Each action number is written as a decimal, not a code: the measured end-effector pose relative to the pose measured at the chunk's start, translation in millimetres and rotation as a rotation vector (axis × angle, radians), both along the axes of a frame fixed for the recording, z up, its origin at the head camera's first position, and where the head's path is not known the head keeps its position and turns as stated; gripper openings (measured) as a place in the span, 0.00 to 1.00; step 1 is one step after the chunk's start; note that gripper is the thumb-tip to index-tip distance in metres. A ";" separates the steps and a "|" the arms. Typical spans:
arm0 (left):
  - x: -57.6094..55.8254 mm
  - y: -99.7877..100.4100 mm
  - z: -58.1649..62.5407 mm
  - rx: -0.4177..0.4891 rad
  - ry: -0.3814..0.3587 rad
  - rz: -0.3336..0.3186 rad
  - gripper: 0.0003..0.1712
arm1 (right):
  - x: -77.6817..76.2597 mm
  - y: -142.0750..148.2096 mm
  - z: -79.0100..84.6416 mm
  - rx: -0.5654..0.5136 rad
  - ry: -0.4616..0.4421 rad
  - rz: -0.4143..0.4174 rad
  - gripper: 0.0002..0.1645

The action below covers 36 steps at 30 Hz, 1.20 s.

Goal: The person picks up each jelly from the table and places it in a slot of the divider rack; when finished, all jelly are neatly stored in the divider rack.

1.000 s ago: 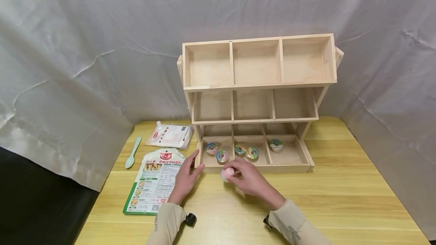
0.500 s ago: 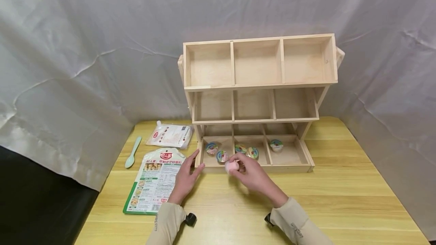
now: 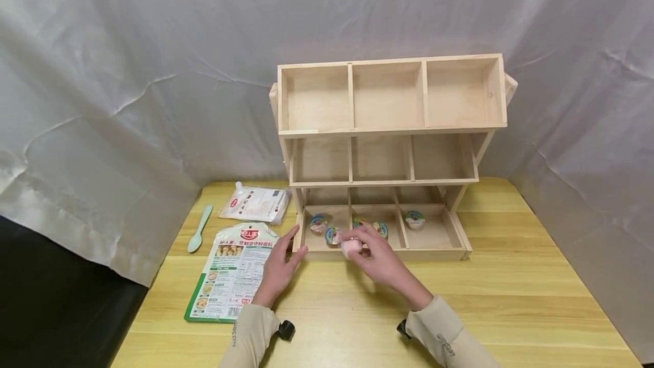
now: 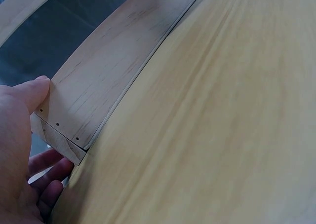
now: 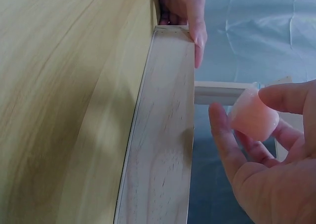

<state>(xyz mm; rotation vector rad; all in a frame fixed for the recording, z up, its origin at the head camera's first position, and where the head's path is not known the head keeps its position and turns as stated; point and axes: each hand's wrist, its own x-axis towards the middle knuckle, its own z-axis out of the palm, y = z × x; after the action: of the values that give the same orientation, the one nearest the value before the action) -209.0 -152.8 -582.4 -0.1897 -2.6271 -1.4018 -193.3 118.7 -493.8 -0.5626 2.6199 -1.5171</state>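
While the three-tier wooden rack [image 3: 390,129] stands at 12 o'clock on the yellow table [image 3: 460,300], the left hand [image 3: 278,268] braces the rack's lower left corner, thumb and fingers straight. At 1 o'clock from it, the right hand [image 3: 378,263] pinches a pink jelly cup [image 3: 351,247] above the bottom tier's front rail.

Shelf rack [image 3: 388,129] pale bare wood, matt; table [image 3: 511,288] smooth wood-grain; jelly cup [image 5: 253,116] translucent glossy plastic.

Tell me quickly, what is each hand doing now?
Left hand: open, fingers steadying the wooden rack at its front left corner.
Right hand: pinches a pink jelly cup.
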 end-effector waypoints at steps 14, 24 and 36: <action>0.4 0.7 1.0 0.003 -0.023 0.009 0.38 | -5.0 4.1 -2.8 -0.015 0.023 -0.061 0.19; 0.5 0.5 0.7 -0.009 -0.002 0.000 0.37 | -11.3 18.7 1.0 -0.084 -0.003 -0.172 0.24; 0.4 0.4 0.0 -0.003 0.003 -0.001 0.37 | -16.8 53.5 2.1 -0.047 0.051 -0.269 0.23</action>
<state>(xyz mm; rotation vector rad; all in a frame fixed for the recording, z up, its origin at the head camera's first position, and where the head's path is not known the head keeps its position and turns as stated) -208.7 -152.4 -582.4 -0.1941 -2.6268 -1.3974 -210.1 172.2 -491.7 -0.2613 2.7986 -1.6589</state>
